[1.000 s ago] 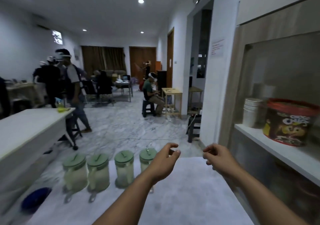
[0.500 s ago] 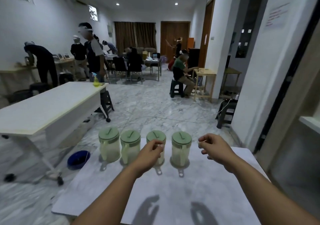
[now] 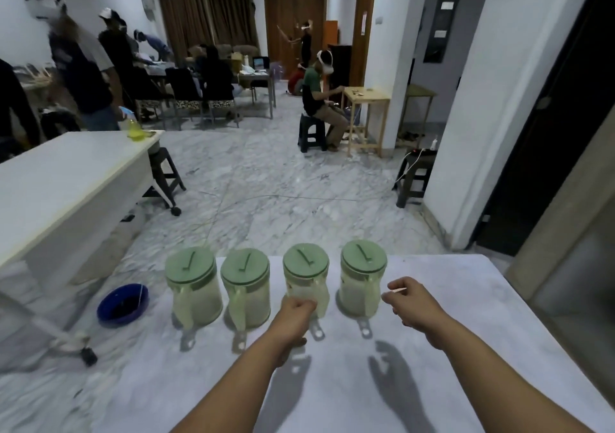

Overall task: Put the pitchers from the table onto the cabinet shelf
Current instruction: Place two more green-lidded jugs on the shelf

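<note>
Several clear pitchers with green lids stand in a row along the far edge of the white table [image 3: 432,349], handles toward me. My left hand [image 3: 294,314] is curled around the handle of the third pitcher from the left [image 3: 306,278], which still stands on the table. My right hand [image 3: 412,303] hovers just right of the rightmost pitcher [image 3: 362,276], fingers loosely apart and holding nothing. The two left pitchers [image 3: 194,286] [image 3: 245,291] stand untouched. Only the cabinet's wooden side [image 3: 565,259] shows at the right; its shelf is out of view.
A blue bowl [image 3: 122,303] lies on the marble floor left of my table. A long white table [image 3: 66,179] on wheels stands to the left with a yellow spray bottle on it. Several people, chairs and stools fill the room behind; a white pillar [image 3: 466,133] stands at right.
My view has swung left and down from the cabinet shelf to the table. Both hands have moved forward to the pitchers, and the left hand has closed at the third pitcher's handle.
</note>
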